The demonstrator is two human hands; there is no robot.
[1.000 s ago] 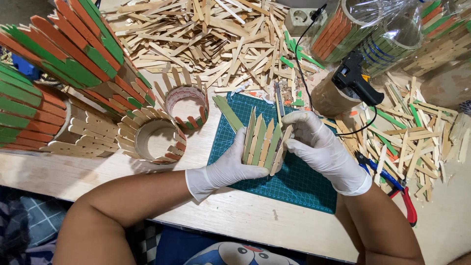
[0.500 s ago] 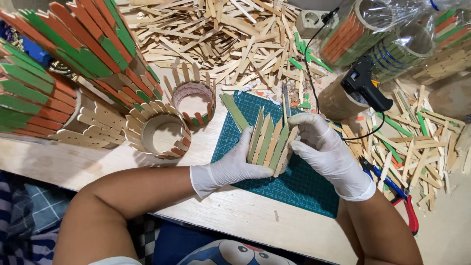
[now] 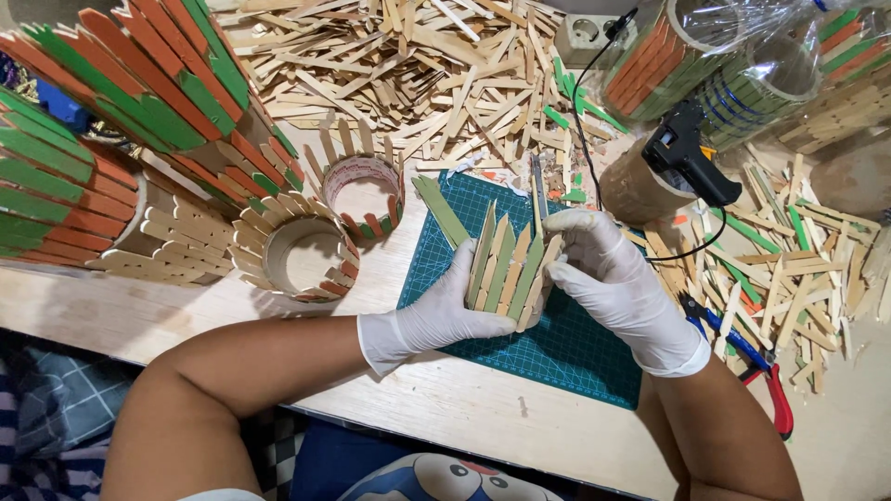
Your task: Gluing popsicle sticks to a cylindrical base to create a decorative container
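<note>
While both gloved hands closed around it, a small ring of upright wooden sticks (image 3: 506,269), some green and some bare, sat between them just above a green cutting mat (image 3: 557,343), its sticks' long axes running up and away from the person. The left hand (image 3: 445,311) cupped the ring from its near-left side with fingers wrapped on the sticks; the right hand (image 3: 613,278) pinched the far-right edge, thumb and fingertips pressed on the outermost stick. Neither hand was nearer: the piece lay gripped equally between them. Left of the left hand stood two stick-rimmed tape rolls (image 3: 297,255), with larger orange-and-green stick cylinders (image 3: 102,139) beyond. A glue gun (image 3: 687,153) rested past the right hand, red-handled pliers (image 3: 756,380) to its right, and loose sticks (image 3: 390,56) heaped across the wooden tabletop (image 3: 186,306).
</note>
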